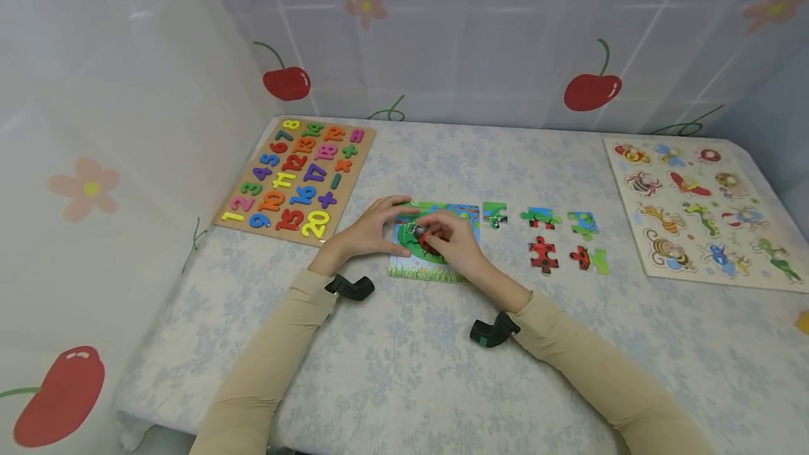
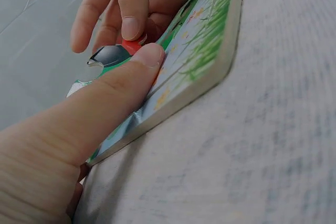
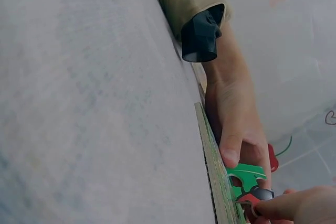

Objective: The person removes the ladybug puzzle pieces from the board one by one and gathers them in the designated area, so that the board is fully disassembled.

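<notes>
My left hand (image 1: 366, 232) lies at the left side of a small picture puzzle board (image 1: 417, 273), fingers spread toward its top corner and thumb touching its left part. The board shows grass along its near edge and green and blue parts above. Over its middle, my right hand (image 1: 460, 244) pinches a puzzle piece between thumb and finger. In the left wrist view this piece (image 2: 111, 55) looks black, green and red, and is tilted. How far it sits in the board is hidden by the fingers. The right wrist view shows the left thumb (image 3: 231, 148) on the board.
Several loose puzzle pieces, including a red one (image 1: 544, 256) and a green one (image 1: 495, 215), lie right of the board. A number board (image 1: 344, 192) stands at the back left. An insect picture board (image 1: 657, 258) lies at the right. A patterned cloth (image 1: 404, 357) covers the table.
</notes>
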